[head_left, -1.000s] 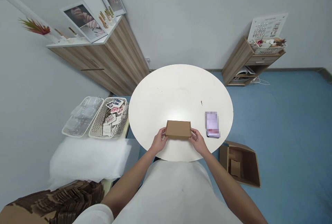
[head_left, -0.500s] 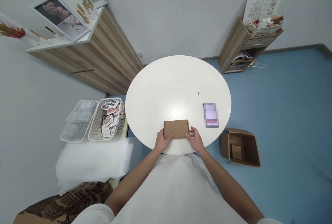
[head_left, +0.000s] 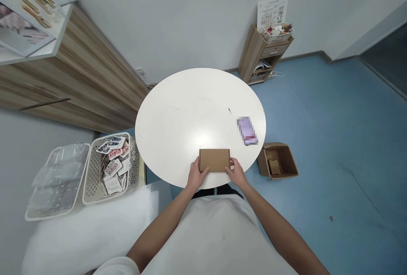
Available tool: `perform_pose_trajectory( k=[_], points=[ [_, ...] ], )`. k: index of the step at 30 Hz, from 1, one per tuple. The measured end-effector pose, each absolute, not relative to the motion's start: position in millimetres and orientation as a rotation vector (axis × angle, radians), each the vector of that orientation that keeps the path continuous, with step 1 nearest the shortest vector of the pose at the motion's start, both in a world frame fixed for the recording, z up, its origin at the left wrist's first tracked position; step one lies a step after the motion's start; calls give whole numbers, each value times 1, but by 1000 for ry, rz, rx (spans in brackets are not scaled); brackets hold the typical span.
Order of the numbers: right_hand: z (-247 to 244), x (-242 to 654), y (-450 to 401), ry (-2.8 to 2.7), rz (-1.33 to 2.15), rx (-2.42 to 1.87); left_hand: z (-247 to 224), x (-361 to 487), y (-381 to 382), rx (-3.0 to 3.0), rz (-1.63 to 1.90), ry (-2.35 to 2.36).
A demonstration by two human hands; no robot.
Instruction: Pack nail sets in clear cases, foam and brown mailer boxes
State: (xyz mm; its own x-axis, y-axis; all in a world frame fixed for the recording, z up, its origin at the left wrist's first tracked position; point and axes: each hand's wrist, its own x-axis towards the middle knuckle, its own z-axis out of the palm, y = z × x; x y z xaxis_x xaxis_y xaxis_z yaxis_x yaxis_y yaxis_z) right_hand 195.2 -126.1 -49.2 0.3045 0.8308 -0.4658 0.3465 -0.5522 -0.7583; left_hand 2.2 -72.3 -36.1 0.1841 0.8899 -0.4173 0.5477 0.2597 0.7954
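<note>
A small closed brown cardboard box (head_left: 214,159) is at the near edge of the white oval table (head_left: 190,96). My left hand (head_left: 196,174) grips its left end, thumb on the near edge and fingers round the side. At the right end my right hand (head_left: 236,173) holds it the same way, thumb in front. Whether the box rests on the tabletop or is slightly raised, I cannot tell. To the right of the box lies a flat purple item (head_left: 247,130), blurred out by pixels.
On my left stand a white basket of printed cards (head_left: 86,186) and a tray of clear plastic cases (head_left: 60,177), beside white wrapping (head_left: 104,228). An open cardboard carton (head_left: 262,166) sits on the floor at right. A wooden cabinet (head_left: 104,67) rises at far left.
The view has turned to the left, so the table, purple item and carton appear shifted left. Both hands keep hold of the box, which looks nearly unchanged in place.
</note>
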Motion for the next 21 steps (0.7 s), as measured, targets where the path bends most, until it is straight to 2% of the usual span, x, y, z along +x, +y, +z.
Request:
perform_pose_trajectory(
  k=[6,10,17,21],
  points=[
    [-44,195,-144,-1079,1152,-2129,-31,-10,-73,1590,202,1504],
    [-41,196,-138,-972,1081,-2120,-28,-12,-59,1625,230,1512],
    [-40,194,-122,-796,1262,-1968,-29,-2,-37,1505,176,1489],
    [-39,205,-126,-817,1249,-1960,-30,9,-41,1485,188,1480]
  ],
)
